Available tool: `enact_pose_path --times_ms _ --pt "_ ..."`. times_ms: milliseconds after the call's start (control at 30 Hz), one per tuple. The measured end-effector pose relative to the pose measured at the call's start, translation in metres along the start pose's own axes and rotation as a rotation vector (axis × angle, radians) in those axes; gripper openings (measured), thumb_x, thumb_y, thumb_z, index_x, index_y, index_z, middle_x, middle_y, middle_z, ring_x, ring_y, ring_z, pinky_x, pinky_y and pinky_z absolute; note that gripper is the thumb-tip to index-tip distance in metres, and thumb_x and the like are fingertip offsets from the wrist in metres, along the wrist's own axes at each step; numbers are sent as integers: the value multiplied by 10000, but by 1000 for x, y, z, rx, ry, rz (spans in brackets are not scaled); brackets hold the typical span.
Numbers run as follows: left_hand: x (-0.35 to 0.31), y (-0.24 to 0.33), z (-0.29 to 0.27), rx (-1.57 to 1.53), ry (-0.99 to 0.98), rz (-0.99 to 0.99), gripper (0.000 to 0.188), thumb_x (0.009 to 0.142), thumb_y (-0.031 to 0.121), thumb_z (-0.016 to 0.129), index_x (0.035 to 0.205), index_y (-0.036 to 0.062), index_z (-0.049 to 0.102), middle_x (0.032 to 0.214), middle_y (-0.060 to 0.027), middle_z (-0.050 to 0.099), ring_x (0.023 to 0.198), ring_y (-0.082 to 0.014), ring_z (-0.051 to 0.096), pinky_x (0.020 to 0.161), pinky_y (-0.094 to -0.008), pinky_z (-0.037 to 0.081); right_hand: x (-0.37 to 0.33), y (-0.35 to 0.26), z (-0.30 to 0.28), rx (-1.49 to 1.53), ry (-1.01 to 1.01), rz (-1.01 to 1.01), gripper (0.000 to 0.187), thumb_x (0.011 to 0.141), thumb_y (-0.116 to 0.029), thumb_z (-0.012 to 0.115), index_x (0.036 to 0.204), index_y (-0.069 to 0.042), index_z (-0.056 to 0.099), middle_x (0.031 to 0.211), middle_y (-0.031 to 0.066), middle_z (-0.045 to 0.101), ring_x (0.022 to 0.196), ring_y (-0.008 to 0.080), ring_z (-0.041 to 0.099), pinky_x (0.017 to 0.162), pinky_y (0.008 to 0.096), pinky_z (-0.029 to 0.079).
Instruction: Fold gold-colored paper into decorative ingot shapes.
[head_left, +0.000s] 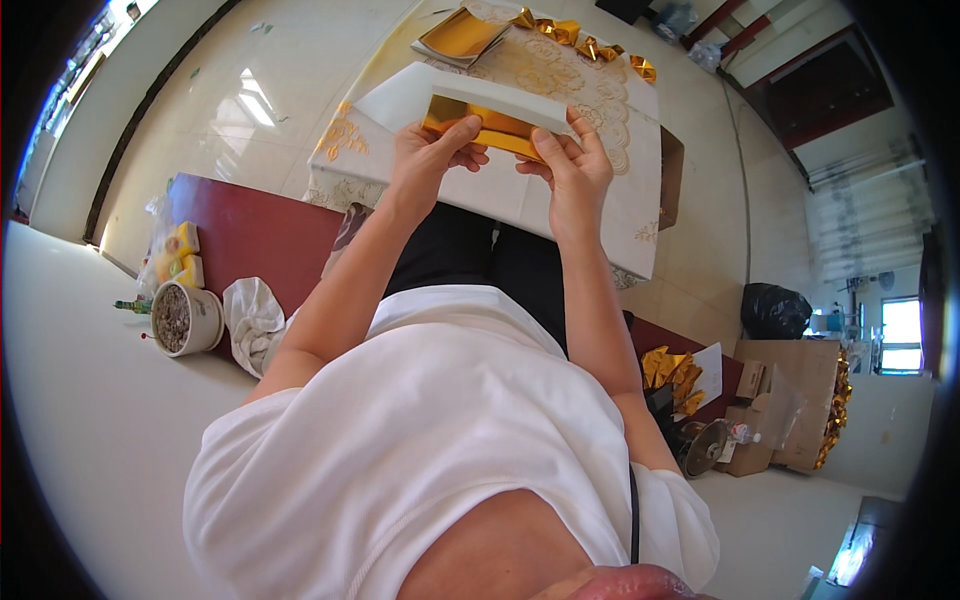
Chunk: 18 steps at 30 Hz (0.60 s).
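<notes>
Both my hands hold one sheet of gold foil paper (490, 122) above the near part of the table. Its long lower edge is folded up into a narrow strip, and a pale upper part shows behind the gold. My left hand (432, 155) pinches the left end, thumb on the front. At the other end my right hand (568, 165) grips the sheet between thumb and fingers, with the index finger raised at the upper corner. Farther back lies a stack of gold foil sheets (460, 36). Several folded gold paper pieces (560, 32) sit in a row along the far edge.
A cloth-covered table (590, 205) stands before me. On the dark red bench (255, 225) at left are a white pot (190, 320), a crumpled white cloth (252, 318) and yellow packages (182, 255). At right are crumpled gold foil (672, 375), cardboard boxes (790, 385) and a black bag (775, 312).
</notes>
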<state>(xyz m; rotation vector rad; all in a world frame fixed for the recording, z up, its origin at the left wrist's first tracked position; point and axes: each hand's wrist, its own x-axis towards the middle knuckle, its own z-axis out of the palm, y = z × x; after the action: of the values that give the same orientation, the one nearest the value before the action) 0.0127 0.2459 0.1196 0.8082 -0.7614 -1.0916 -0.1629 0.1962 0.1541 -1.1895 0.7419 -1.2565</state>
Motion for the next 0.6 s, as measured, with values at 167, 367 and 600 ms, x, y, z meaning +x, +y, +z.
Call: enact_pose_path --times_ms 167,367,600 --pt "20 -58 -33 104 102 -126 366 938 182 789 1213 -29 673 912 -132 741 754 -180 733 699 -308 593 31 84 -20 -99 100 103 590 917 -5 731 1430 117 464 915 151 723 697 191 727 561 281 611" --pt "5 -97 -58 1344 93 811 825 851 101 800 1557 3 385 1466 -226 547 1421 -397 471 1158 -502 395 34 150 -29 -164 178 193 587 891 9 740 1407 114 482 890 156 710 678 197 721 518 277 590" --pt "-4 -141 -66 1472 -281 539 979 896 663 631 1583 16 370 1681 -186 296 1571 -362 239 1262 -520 225 29 181 -32 -202 205 241 580 871 6 750 1382 107 494 889 164 708 603 190 694 477 287 574"
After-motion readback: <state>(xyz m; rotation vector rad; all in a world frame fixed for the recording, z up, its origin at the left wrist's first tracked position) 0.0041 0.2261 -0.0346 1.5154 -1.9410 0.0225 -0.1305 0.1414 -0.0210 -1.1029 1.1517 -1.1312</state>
